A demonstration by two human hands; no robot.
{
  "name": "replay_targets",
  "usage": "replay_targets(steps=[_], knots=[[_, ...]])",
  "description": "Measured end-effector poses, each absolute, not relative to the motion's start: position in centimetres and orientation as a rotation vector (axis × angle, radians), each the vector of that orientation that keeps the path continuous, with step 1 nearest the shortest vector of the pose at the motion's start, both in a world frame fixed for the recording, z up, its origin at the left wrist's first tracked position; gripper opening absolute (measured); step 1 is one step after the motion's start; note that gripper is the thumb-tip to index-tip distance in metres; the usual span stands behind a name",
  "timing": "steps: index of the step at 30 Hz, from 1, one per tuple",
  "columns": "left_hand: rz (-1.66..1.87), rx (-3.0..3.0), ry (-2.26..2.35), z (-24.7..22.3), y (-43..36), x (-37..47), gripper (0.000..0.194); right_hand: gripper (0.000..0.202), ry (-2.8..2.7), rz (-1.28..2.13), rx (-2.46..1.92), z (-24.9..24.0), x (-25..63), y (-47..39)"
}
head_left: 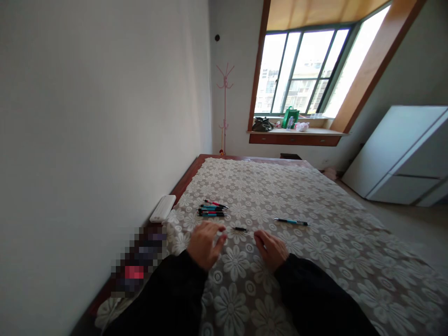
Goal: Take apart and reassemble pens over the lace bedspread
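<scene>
My left hand [206, 245] is over the patterned tablecloth [236, 305], thumb and forefinger apart, nothing seen between them. Fingers drawn together, my right hand [272, 249] is to the right; what its fingertips hold, if anything, is too small to name. Between both hands lies a short black pen part [240, 228], with a thin pale piece [248, 234] close to my right fingertips. Beyond my left hand is a pile of several pens [212, 211], blue, black and red. One blue and black pen [292, 221] lies apart, beyond my right hand.
A white box-like device [163, 208] rests at the table's left edge by the wall. Nearer on that side is a pixelated patch. Farther off are a pink coat stand [225, 102], a window sill [315, 131] with bags, and a white fridge [402, 154] at right.
</scene>
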State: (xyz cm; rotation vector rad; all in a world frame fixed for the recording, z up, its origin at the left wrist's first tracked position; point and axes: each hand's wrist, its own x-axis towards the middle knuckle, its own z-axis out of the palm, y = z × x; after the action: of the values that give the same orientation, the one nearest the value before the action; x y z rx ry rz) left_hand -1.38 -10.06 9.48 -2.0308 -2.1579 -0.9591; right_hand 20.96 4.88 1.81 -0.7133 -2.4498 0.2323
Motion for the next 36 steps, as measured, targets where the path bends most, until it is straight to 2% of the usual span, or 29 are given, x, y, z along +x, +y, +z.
replay_targets(steps=[3, 7, 10, 15, 20, 27, 31, 36], knots=[[-0.758, -1.677, -2.328, 9.3, -16.7, -6.6, 0.026, 0.021, -2.441, 0.299, -0.716, 1.6, 20.8, 5.0], [-0.351, -1.175, -2.616, 6.2, -23.6, -13.1, 0.063, 0.022, -2.436, 0.365, -0.71, 1.7, 20.7, 4.9], [-0.224, -1.153, -2.77, 4.3, -25.5, -15.3, 0.078, 0.024, -2.458, 0.406, -0.738, 1.8, 20.8, 4.8], [-0.179, -1.077, -2.822, 4.2, -24.1, -14.9, 0.075, 0.026, -2.48, 0.437, -0.769, 2.0, 20.8, 4.8], [-0.082, -0.994, -2.77, 4.5, -22.4, -14.2, 0.061, 0.026, -2.499, 0.437, -0.772, 2.1, 20.8, 4.8], [-0.334, -1.046, -2.794, 4.1, -24.0, -15.0, 0.072, 0.025, -2.497, 0.444, -0.766, 2.1, 20.9, 4.8], [-0.415, -1.005, -2.785, 4.2, -24.1, -14.8, 0.067, 0.024, -2.499, 0.437, -0.754, 1.9, 20.8, 4.8], [-0.358, -0.961, -2.795, 4.2, -23.8, -14.9, 0.063, 0.024, -2.487, 0.429, -0.746, 1.8, 20.8, 4.8]])
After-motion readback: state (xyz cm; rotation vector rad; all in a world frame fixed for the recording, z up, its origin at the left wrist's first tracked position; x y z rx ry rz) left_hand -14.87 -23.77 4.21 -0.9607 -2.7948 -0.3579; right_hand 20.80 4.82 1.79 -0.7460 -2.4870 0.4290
